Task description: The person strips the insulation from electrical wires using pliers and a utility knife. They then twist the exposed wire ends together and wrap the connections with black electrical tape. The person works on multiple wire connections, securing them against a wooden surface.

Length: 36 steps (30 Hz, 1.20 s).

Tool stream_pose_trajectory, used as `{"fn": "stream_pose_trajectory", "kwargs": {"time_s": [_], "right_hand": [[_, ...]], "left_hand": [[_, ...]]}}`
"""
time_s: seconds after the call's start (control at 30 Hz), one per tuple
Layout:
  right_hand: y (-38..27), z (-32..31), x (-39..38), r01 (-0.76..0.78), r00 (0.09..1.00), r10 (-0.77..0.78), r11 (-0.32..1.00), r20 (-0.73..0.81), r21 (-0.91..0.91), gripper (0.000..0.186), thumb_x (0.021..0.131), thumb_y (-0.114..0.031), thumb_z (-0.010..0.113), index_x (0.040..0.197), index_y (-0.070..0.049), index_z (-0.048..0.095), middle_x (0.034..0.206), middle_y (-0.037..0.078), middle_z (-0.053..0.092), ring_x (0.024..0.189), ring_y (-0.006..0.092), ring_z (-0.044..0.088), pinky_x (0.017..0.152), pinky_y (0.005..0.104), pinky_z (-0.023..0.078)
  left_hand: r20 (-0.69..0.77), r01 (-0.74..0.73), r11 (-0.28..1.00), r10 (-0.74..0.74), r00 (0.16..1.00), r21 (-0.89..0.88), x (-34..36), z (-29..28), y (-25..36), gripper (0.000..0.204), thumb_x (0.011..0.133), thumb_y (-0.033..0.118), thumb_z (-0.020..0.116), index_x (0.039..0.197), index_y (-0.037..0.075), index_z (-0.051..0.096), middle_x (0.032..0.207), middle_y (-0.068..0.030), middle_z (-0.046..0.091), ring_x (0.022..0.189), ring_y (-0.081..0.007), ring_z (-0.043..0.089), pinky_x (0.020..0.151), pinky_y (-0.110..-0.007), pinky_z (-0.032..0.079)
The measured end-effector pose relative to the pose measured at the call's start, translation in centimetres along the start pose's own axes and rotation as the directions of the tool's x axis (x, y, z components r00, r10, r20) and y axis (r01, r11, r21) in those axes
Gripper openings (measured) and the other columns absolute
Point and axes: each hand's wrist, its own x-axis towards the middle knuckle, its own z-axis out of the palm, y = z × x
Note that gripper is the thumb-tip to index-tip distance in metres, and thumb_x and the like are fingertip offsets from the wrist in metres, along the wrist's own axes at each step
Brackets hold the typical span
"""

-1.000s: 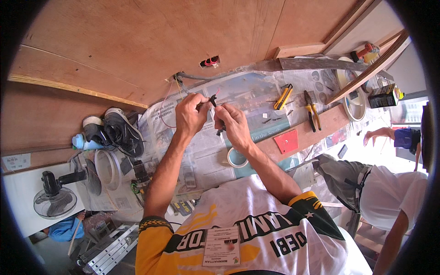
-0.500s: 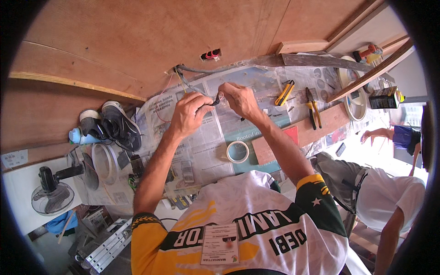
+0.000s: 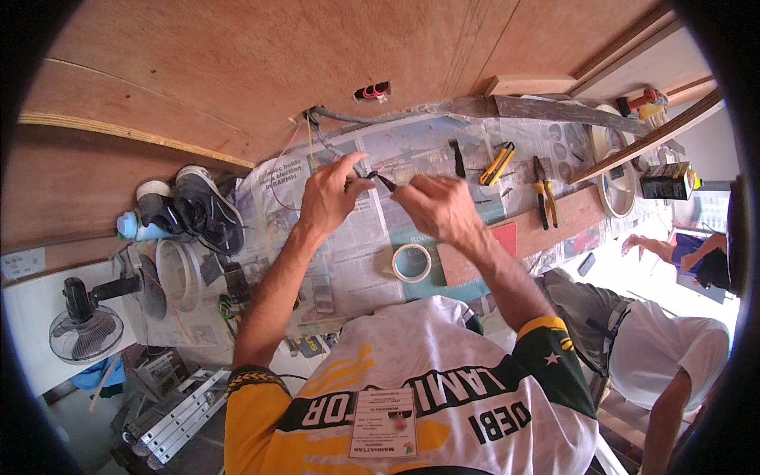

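Note:
A grey cable comes out of a hole in the plywood wall and runs to my hands. My left hand has it between thumb and forefinger, close to its end. Black tape is wrapped at that end and stretches to the right, where the closed fingers of my right hand pinch it. A loose black strip stands out just beyond the right knuckles, seemingly the tail of the same tape. Thin pink and yellow wires hang beside the cable.
Newspaper covers the bench. On it lie a tape roll, a yellow utility knife, pliers and a wooden board. Black shoes and a fan are left. A person stands at right.
My right hand has moved right and down, away from the left, drawing the black tape out. The left fingers have opened slightly around the cable. The loose black strip now shows.

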Motion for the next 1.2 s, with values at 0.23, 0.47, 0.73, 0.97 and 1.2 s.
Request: {"fn": "stream_pose_trajectory", "kwargs": {"time_s": [0.23,0.47,0.73,0.97,1.2], "right_hand": [[-2.3,4.3,-4.5,-0.457,0.776,0.541,0.127,0.325,0.880,0.039,0.105,-0.038,0.064,0.126,-0.005,0.058,0.107,0.016,0.075,0.084,0.0265,0.073,0.076,0.0374,0.058],[-1.7,5.9,-1.6,-0.422,0.792,0.435,-0.114,0.427,0.899,0.042,0.109,-0.040,0.060,0.130,-0.003,0.060,0.111,0.013,0.075,0.094,0.0174,0.070,0.086,0.0345,0.056],[-1.9,5.1,-1.6,-0.436,0.653,0.503,-0.363,0.567,0.824,0.022,0.100,-0.022,0.078,0.114,-0.008,0.068,0.099,0.002,0.073,0.089,0.0115,0.067,0.080,0.0289,0.056],[-0.7,5.2,-1.7,-0.587,0.713,0.507,0.057,0.483,0.807,0.023,0.095,-0.026,0.083,0.096,-0.008,0.069,0.080,-0.003,0.063,0.070,0.0065,0.053,0.062,0.0252,0.042],[-1.7,3.9,-1.3,-0.654,0.668,0.567,0.137,0.482,0.744,0.023,0.098,-0.022,0.078,0.093,-0.005,0.064,0.074,0.001,0.067,0.065,0.0072,0.058,0.058,0.0257,0.044]], "left_hand": [[-0.127,-0.088,0.996,0.091,0.988,0.030,0.7,-1.2,1.4,0.025,0.086,0.005,0.081,0.110,0.008,0.078,0.099,-0.0085,0.077,0.088,-0.0279,0.074,0.077,-0.039,0.058],[-0.135,-0.015,0.997,0.006,0.991,-0.071,0.9,-2.1,2.3,0.028,0.088,-0.005,0.076,0.115,0.004,0.079,0.098,-0.0113,0.078,0.088,-0.0233,0.077,0.076,-0.034,0.060],[-0.130,0.057,0.982,-0.081,0.988,-0.179,0.7,-2.3,2.8,0.021,0.089,-0.001,0.078,0.110,0.003,0.078,0.098,-0.0115,0.079,0.086,-0.0223,0.078,0.074,-0.035,0.061],[-0.067,0.145,0.979,-0.156,0.985,-0.146,1.1,-3.6,3.1,0.017,0.089,0.003,0.081,0.105,0.002,0.077,0.094,-0.0101,0.078,0.083,-0.0213,0.078,0.072,-0.034,0.060],[-0.108,0.186,0.970,-0.203,0.973,-0.155,1.4,-3.3,2.6,0.013,0.091,0.004,0.079,0.104,0.001,0.076,0.092,-0.0100,0.079,0.077,-0.0190,0.077,0.069,-0.032,0.059]]}}
